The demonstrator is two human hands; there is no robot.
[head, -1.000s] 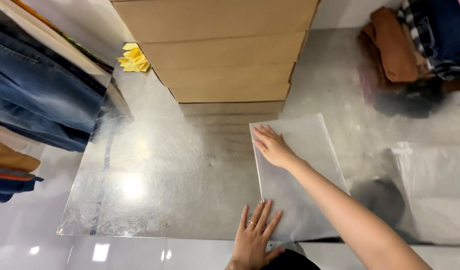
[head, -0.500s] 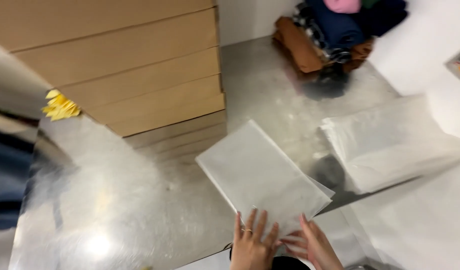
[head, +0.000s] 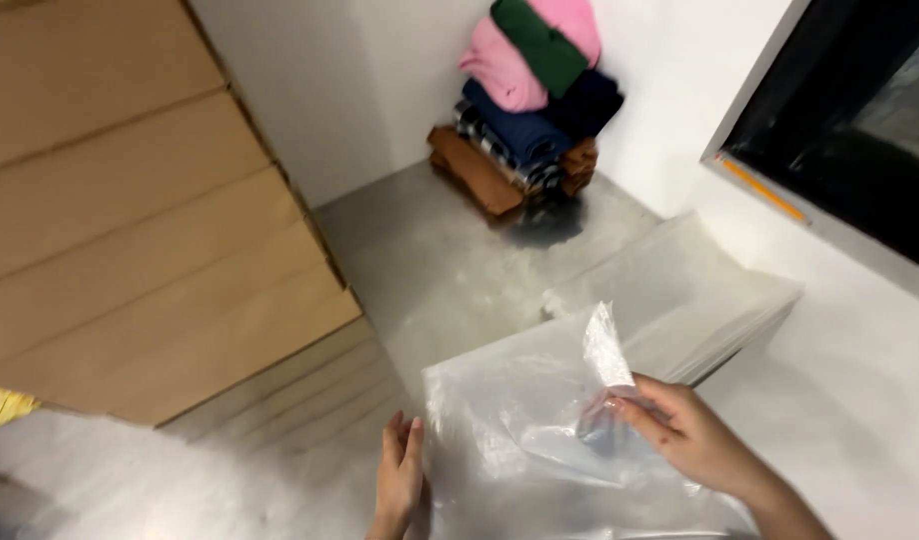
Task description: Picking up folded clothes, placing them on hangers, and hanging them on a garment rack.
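Right hand: the right hand [head: 695, 435] is raised at the near right of the counter [head: 450, 270], its grip pinching the upper edge of a clear plastic bag [head: 520, 430] between thumb and fingertips, so that a corner of the film stands up above the fingers.
Left hand: the left hand [head: 400, 478] is at the bag's left edge, fingers straight and pressed together, touching the film; whether it clamps the edge cannot be told.
Clear plastic bag: lifted and crumpled between the two hands over the near edge of the counter, partly hiding the right fingertips behind the film.
Stack of bags: a flat pile of clear plastic bags [head: 680, 290] lies on the counter's right side, just beyond the held bag.
Folded clothes: a pile of folded clothes [head: 530, 100], pink, green, navy, checked and brown, sits in the far corner of the counter against the white wall.
Cardboard boxes: stacked cardboard boxes [head: 130, 220] fill the left side of the counter.
Yellow item: a small yellow thing [head: 0, 405] shows at the left edge, beside the boxes.
Window frame: a dark window frame [head: 850, 130] at the upper right.
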